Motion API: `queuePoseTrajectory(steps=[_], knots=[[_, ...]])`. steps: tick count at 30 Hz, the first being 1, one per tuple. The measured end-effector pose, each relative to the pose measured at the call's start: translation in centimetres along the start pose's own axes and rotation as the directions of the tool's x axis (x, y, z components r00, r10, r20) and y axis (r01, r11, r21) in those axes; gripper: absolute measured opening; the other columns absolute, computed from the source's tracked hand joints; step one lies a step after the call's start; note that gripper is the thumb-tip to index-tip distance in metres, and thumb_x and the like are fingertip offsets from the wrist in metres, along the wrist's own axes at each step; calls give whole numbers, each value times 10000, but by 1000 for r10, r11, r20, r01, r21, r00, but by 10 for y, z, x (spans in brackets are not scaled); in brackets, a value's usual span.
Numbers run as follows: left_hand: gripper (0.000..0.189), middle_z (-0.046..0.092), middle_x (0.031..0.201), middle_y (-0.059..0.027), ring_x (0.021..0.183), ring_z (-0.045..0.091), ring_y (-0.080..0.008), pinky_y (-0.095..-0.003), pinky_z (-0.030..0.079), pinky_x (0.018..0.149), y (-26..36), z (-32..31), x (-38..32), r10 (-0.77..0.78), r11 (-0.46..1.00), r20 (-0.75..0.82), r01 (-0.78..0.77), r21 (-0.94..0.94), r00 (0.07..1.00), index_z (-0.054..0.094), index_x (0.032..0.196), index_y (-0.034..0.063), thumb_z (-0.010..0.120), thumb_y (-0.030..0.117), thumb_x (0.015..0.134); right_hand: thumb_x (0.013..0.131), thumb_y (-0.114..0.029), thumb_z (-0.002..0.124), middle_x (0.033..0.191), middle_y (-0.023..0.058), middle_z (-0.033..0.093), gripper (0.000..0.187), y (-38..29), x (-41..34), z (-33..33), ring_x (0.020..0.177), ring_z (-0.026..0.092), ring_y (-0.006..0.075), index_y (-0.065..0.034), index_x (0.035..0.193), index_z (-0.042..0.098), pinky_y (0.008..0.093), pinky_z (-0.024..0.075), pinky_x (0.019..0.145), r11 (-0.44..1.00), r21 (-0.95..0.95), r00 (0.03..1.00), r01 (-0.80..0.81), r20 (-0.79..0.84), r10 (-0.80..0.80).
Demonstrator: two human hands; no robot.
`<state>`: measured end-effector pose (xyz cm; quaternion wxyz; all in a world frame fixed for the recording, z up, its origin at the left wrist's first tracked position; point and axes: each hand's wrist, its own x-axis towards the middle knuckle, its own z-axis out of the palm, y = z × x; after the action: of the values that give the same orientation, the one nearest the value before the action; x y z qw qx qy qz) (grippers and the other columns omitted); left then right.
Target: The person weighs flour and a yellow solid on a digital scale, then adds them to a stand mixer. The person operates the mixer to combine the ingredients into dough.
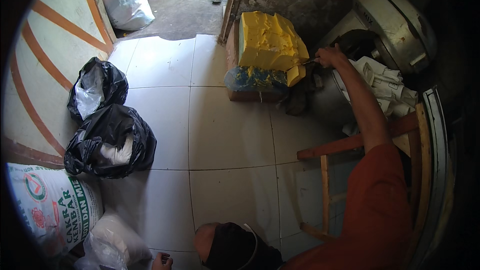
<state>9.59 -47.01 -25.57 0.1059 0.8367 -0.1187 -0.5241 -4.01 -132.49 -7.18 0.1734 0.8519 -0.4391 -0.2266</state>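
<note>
A large block of yellow margarine or similar fat [268, 41] stands on a low box with blue plastic [255, 78] at its front. My right hand [330, 56] is closed around the handle of a thin tool [309, 61], whose tip meets the block's lower right side; its blade is mostly hidden. A smaller yellow chunk [296, 75] sits at that corner, touching the block. At the bottom edge, my left hand [162, 260] is partly in view with curled fingers, beside a clear plastic bag [112, 242]; whether it holds anything cannot be told.
Black plastic bags [112, 142] and a printed flour sack [56, 206] line the left side. On the right are a stand mixer [393, 26], a metal bowl [326, 99] holding crumpled white sacks [378, 78], and a wooden frame [337, 146]. A doorway opens at the top.
</note>
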Motion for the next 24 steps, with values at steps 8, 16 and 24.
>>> queuePoseTrajectory(steps=[8,16,24], knots=[[473,627,1181,-253,1109,598,-400,-450,459,943,4,-2,-5,-32,999,35,31,29,999,546,1273,46,569,374,933,958,-380,557,1234,78,654,331,21,-2,0,1230,557,272,-198,1216,657,600,126,1142,996,-3,993,-86,87,85],[422,649,1113,-228,1064,616,-381,-425,472,919,-10,4,8,94,993,-41,-96,-63,995,558,1232,16,586,311,932,963,-364,547,1216,95,659,324,23,6,31,1223,561,284,-203,1221,656,590,111,1148,1000,-12,998,-25,63,25],[391,650,1103,-221,1029,627,-356,-423,479,898,-18,6,11,94,994,-19,-95,-51,995,566,1196,13,589,304,936,966,-373,531,1225,105,651,338,24,-1,39,1226,556,293,-201,1235,641,585,118,1153,996,-1,996,-91,16,91]])
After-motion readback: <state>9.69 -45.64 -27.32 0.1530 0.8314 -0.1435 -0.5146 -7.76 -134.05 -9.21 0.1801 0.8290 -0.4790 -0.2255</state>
